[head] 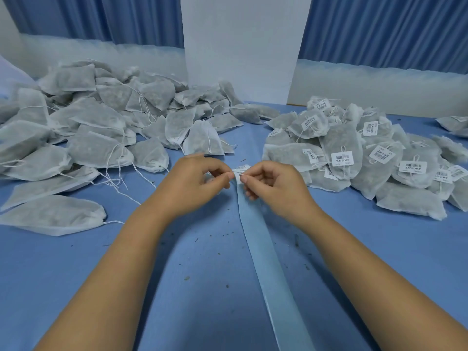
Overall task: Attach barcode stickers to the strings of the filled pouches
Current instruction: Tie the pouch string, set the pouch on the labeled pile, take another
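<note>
At the tabletop (76, 274) centre, a small white barcode sticker (240, 170) is pinched between curled fingers of the left hand (200, 181) and right hand (274, 186), atop a glossy backing strip (268, 269); soft fibrous pouches (98, 148) are heaped far left.

Unlabelled pouches (83, 127) left, labelled pouches (367, 153) right.

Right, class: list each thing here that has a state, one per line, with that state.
barcode sticker, pinched between both hands
left hand, pinches its left edge
right hand, pinches its right edge
backing strip, lying flat, bare
left pouch pile, filled, strings untagged
right pouch pile, filled, stickers attached
</note>
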Available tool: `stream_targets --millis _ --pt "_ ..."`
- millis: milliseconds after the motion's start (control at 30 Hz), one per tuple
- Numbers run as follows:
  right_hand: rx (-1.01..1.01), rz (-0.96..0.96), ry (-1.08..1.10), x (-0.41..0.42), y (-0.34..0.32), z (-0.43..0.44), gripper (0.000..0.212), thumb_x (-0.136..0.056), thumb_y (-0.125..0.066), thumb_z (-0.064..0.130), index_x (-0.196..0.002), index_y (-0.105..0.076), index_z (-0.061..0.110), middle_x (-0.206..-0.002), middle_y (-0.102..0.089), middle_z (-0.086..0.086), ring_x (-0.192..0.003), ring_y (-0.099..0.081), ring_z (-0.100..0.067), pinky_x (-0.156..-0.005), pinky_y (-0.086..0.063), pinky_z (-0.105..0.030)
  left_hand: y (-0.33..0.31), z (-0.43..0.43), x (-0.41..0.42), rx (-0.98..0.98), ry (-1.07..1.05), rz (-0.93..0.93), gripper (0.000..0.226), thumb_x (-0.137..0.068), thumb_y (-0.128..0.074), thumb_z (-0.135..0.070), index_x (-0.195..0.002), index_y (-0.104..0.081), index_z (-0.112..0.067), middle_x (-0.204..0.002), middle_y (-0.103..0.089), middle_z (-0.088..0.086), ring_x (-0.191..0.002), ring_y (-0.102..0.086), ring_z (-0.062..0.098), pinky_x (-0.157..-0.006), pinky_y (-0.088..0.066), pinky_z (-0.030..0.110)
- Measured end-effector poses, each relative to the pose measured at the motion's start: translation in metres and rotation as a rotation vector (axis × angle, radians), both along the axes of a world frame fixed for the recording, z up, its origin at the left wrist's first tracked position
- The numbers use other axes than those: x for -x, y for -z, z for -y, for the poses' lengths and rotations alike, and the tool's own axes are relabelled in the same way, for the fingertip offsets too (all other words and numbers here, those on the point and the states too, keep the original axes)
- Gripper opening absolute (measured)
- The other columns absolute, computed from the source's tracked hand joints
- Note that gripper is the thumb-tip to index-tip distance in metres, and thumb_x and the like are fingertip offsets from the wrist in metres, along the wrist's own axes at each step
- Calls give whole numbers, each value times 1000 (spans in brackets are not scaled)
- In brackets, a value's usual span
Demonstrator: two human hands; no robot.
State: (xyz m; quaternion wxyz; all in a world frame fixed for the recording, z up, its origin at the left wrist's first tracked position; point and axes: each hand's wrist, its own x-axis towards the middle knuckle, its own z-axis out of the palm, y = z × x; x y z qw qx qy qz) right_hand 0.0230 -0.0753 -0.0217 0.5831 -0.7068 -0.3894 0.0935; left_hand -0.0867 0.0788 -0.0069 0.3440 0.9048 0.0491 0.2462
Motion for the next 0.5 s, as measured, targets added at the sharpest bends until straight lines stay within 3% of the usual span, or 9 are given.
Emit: stream_targets --millis 133,233,300,400,500 --pt "-116 30 28 -3 -3 1 16 -87 -70 3 -83 -70 18 -72 -71 7 -65 -64 -8 -68 -54 -22 -7 5 3 395 175 -160 16 -92 -68 -17 -79 -77 -16 -85 -74 15 -75 -61 14 -75 -46 25" --pt "-218 -75 36 -4 -3 4 11 -85 -73 4 -82 -72 15 -75 -74 -1 -67 -68 -13 -69 -56 -24 -9 8 3 564 270 -79 19 -91 -68 -14 -78 -79 -22 -85 -77 1 -87 -70 6 -77 -47 11" --pt "-201 -58 34 -4 -1 4 11 -85 -73 4 -81 -74 14 -74 -74 -1 -66 -67 -13 -70 -55 -26 -9 10 2 672 287 -28 10 -85 -71 -21 -83 -81 -22 -86 -78 0 -92 -71 6 -80 -48 11" --pt "-107 65 -2 5 5 -1 21 -85 -71 0 -81 -74 20 -72 -72 9 -64 -63 -5 -70 -52 -22 -5 7 -3 813 246 46 15 -77 -70 -25 -87 -82 -22 -94 -78 1 -96 -71 7 -80 -51 13" --pt "-23 325 1 11 10 -3 12 -86 -71 5 -96 -76 9 -82 -72 1 -73 -65 -7 -74 -53 -22 -6 1 -2 799 196 91 18 -89 -66 -14 -91 -81 -23 -103 -77 0 -109 -67 6 -88 -50 13"
